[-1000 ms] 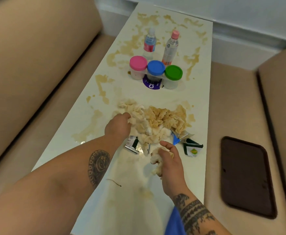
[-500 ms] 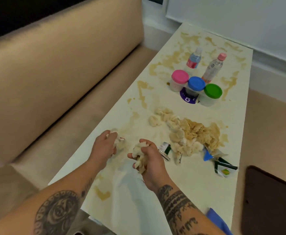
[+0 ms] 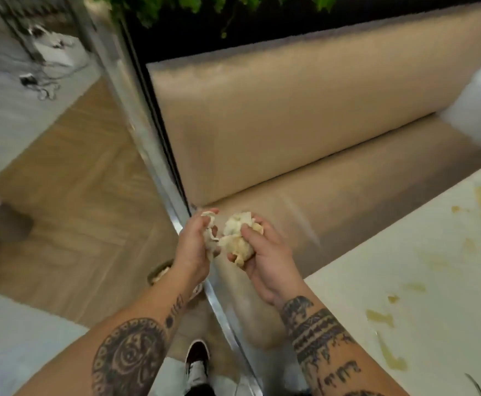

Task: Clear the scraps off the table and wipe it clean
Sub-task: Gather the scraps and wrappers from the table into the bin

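Wooden floor [image 3: 71, 201] fills the left of the view, bounded by a metal rail [image 3: 148, 155] that runs diagonally from the bottom centre up and away. Nearest, a dark shoe [image 3: 196, 357] stands on the floor just left of the rail. At right, the pale bench [image 3: 433, 281] shows its left edge and near corner, its top streaked with yellow-brown stains [image 3: 380, 317]. Between rail and bench lies a tan padded seat [image 3: 333, 178], open along its length. Both hands are held over the rail and seat edge, off the bench. The left hand [image 3: 193, 247] has its grip closed around a thin, pale, crumpled scrap [image 3: 209, 235]. The right hand [image 3: 262, 252] has its grip curled around a larger wad of scraps [image 3: 238, 238], cream with yellow staining, touching the left scrap. Beyond, the seat's backrest [image 3: 305, 115] rises, with green foliage [image 3: 176, 4] behind.
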### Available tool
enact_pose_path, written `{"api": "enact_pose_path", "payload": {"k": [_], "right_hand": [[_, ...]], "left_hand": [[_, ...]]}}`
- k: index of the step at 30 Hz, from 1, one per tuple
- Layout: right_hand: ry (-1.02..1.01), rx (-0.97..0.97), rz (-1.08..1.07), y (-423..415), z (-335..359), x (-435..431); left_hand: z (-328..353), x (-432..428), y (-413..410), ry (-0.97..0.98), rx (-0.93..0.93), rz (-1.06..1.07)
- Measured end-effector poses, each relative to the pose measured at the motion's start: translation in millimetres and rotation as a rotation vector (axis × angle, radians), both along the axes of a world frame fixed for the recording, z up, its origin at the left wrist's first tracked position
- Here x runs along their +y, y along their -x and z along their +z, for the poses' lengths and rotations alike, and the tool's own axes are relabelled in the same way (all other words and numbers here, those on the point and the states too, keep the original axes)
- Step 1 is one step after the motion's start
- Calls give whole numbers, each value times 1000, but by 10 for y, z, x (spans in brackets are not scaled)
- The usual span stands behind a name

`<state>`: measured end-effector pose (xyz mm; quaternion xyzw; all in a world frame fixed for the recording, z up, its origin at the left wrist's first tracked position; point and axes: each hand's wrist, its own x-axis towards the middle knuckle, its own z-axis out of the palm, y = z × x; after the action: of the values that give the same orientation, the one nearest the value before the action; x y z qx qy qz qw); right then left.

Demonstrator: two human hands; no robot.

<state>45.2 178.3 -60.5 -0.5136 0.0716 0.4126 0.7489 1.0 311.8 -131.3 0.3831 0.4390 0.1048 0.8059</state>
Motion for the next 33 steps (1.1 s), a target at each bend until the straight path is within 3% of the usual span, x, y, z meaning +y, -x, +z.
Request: {"api": "enact_pose_path", "payload": {"k": [6,11,16,20,24,29,33], "right_hand": [[283,62,136,312,-976,844],[496,87,208,484,-2034,1236],[694,-144,361,567,-3166,1543],[716,-337,540,568,-3851,1819],[730,-371,732,522,-4147,1927],[824,-259,599,362,-4006,1576],[867,-278,493,358,-3519,1174]], "left_hand": [[-999,692,785,265,141,282],[-2013,904,1135,374,217,343],[-2957,1157,1176,252,290,310],[-3425,1337,1179,216,351,269],[-3432,1343,1171,241,389,257],[-3283,1186,1263,202,543,176],[-2968,974,1170,149,503,113]]}}
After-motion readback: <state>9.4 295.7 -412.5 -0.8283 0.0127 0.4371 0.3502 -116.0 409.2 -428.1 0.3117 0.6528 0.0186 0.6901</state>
